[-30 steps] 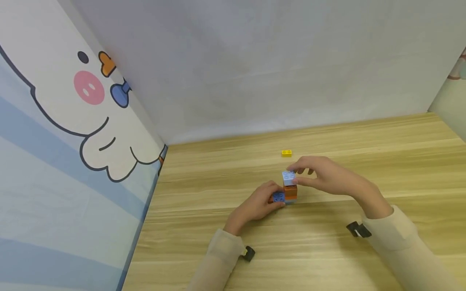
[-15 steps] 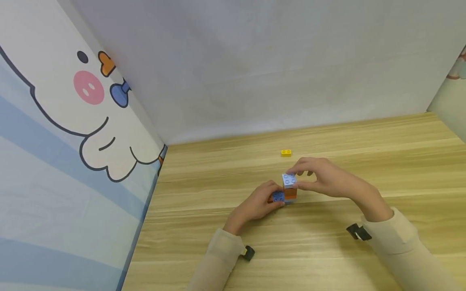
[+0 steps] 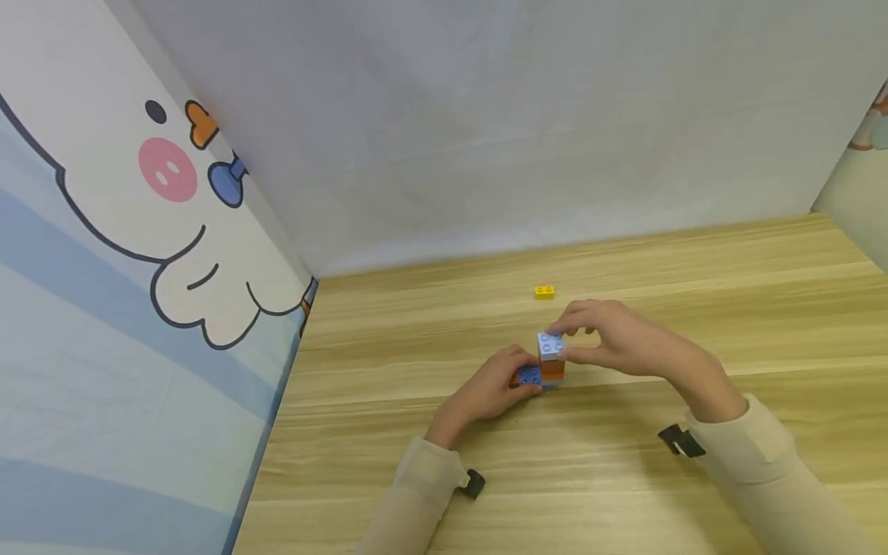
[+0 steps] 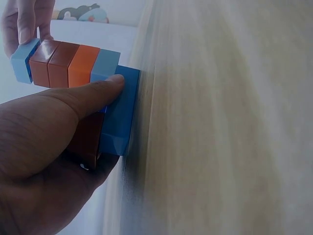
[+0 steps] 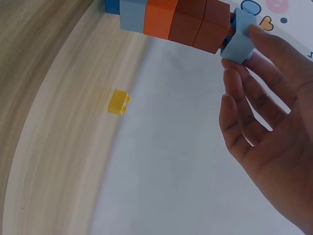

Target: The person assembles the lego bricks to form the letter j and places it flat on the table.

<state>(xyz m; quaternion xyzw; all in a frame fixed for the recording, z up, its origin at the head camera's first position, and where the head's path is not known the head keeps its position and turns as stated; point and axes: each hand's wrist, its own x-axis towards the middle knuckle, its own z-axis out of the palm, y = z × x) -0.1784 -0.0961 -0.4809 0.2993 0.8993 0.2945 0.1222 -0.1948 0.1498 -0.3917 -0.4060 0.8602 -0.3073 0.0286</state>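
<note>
Fingers (image 5: 254,36) pinch light-blue brick (image 5: 240,36); head view hides stack's brown bricks (image 5: 200,27).

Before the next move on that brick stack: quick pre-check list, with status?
1. Left hand braces the base: ok, thumb presses the dark blue brick.
2. Right hand holds the light blue top brick: ok, pinched in the fingertips.
3. Top brick fully seated: not ok, it sits skewed on the brown bricks in the right wrist view.
4. Stack rests on the table: ok.
5. Yellow brick clear of the hands: ok, apart behind the stack.
6. Lower joints tight: cannot tell.
</note>
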